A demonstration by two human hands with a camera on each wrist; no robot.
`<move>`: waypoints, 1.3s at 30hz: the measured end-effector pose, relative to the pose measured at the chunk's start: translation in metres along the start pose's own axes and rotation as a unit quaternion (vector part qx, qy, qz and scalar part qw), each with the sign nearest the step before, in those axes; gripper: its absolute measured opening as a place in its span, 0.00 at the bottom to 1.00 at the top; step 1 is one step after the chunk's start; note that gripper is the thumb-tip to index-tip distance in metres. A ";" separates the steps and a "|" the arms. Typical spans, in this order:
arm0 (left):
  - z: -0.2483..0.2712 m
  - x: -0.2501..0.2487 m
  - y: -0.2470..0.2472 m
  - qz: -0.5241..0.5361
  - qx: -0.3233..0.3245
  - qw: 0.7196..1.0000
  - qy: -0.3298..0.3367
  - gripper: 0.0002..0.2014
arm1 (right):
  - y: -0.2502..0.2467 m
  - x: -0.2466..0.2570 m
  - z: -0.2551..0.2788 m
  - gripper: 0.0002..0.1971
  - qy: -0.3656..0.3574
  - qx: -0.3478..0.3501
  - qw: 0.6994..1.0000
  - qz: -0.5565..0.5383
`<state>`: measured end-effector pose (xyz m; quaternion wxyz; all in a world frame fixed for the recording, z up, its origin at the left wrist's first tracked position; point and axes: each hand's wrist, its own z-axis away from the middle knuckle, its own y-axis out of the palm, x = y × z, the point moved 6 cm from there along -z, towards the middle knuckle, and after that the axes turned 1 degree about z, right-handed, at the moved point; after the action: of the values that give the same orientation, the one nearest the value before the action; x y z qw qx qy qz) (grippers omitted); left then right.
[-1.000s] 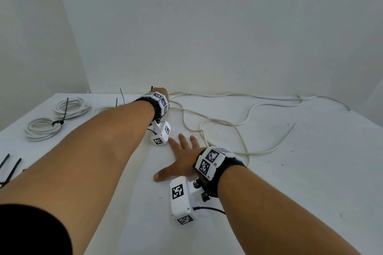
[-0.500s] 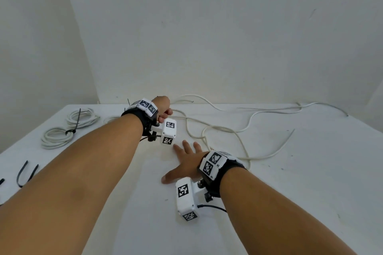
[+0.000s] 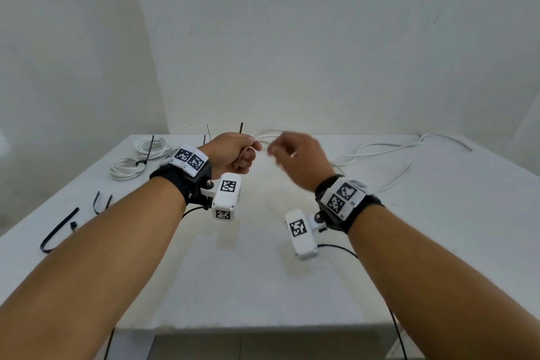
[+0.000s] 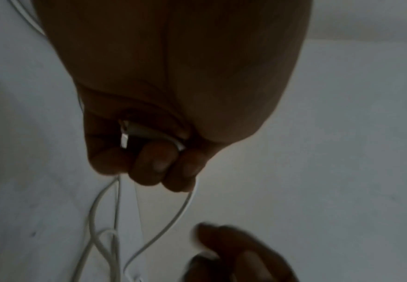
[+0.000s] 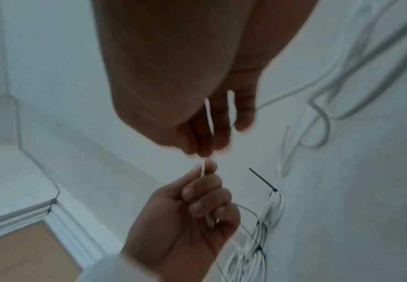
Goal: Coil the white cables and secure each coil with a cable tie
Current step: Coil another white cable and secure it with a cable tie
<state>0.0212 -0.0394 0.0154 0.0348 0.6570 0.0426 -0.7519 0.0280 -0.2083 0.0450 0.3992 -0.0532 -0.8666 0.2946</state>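
A long loose white cable point(image 3: 380, 149) snakes over the back right of the white table point(image 3: 263, 286). My left hand point(image 3: 245, 152) is raised above the table in a fist and grips that cable near its end; the cut end point(image 4: 125, 137) shows inside the fist, and the cable point(image 4: 183, 209) hangs down from it. My right hand point(image 3: 274, 152) is raised right beside it, blurred. Its fingertips point(image 5: 199, 150) are gathered on the cable point(image 5: 203, 167) where it leaves the left thumb, and seem to pinch it.
Two tied white coils point(image 3: 152, 146) point(image 3: 127, 168) lie at the back left, each with a black tie tail sticking up. Loose black cable ties point(image 3: 58, 231) point(image 3: 100, 202) lie near the left edge. Walls close the back and left.
My right hand lifted off the table, where it lay flat, and came up to my left hand. My left hand rose and drew the cable end toward me.
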 end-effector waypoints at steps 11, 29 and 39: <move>0.079 -0.003 0.047 0.283 0.162 0.945 0.018 0.22 | -0.023 0.003 -0.004 0.11 -0.024 0.032 0.999 -0.031; 0.084 -0.047 0.020 0.419 -0.047 0.872 0.247 0.21 | 0.003 0.019 0.024 0.08 -0.049 0.143 0.985 0.085; 0.075 -0.028 0.015 -0.181 -0.197 0.929 0.257 0.19 | 0.010 0.039 0.036 0.07 -0.112 0.181 0.967 0.141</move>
<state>-0.0471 -0.0629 0.0526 0.0146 0.7886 0.3155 -0.5276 -0.0253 -0.2040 0.0469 0.2568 -0.0684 -0.8219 0.5037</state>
